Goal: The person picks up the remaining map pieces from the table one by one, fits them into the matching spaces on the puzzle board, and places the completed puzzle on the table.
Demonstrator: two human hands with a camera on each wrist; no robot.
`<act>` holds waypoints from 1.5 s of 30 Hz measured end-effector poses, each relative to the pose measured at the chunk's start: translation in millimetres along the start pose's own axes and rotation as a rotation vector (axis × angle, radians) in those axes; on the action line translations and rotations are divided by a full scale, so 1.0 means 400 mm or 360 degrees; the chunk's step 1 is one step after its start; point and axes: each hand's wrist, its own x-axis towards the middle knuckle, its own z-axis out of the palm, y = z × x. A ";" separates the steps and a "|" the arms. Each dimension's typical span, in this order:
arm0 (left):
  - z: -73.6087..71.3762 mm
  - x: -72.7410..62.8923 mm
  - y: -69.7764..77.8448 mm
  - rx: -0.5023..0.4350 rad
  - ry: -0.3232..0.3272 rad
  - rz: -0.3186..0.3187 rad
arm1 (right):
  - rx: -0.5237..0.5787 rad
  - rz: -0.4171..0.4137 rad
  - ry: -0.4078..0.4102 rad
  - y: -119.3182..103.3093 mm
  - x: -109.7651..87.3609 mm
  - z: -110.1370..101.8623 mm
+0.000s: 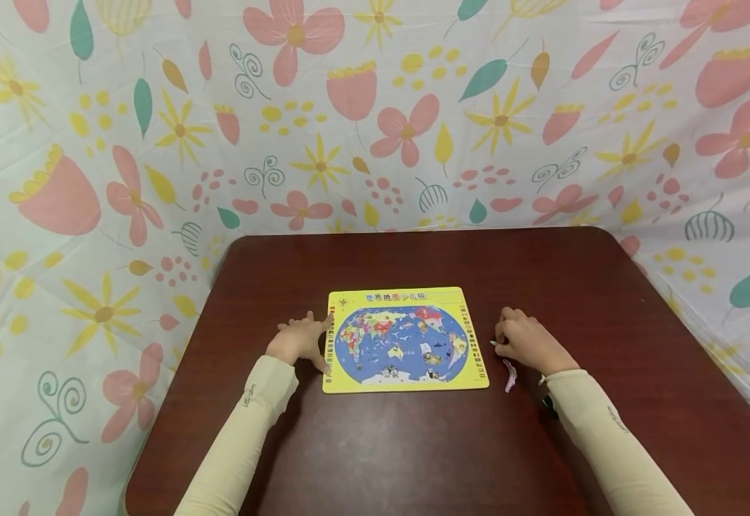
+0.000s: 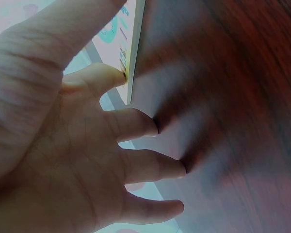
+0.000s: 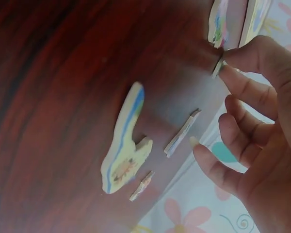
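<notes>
A yellow-bordered world map puzzle board (image 1: 407, 383) lies flat on the table. My left hand (image 1: 299, 340) rests at its left edge, fingers spread, with the index finger (image 2: 104, 80) touching the rim in the left wrist view. On the board's right side, my right hand (image 1: 532, 344) pinches a small flat puzzle piece (image 3: 217, 67) between thumb and index finger; its printed face is hard to see. A pinkish-purple piece (image 1: 510, 376) lies between that hand and the board. Under the right hand sits a larger yellow piece (image 3: 121, 160) with a blue edge.
Two smaller pieces, one narrow strip (image 3: 182, 133) and one tiny piece (image 3: 143, 185), lie near the yellow one. All this is on a dark red-brown wooden table (image 1: 387, 444). A flowered cloth (image 1: 375, 143) hangs behind and along both sides.
</notes>
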 end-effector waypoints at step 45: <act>0.002 -0.004 0.002 -0.0015 0.0010 -0.0024 | 0.0076 -0.0236 0.0028 -0.112 0.174 0.030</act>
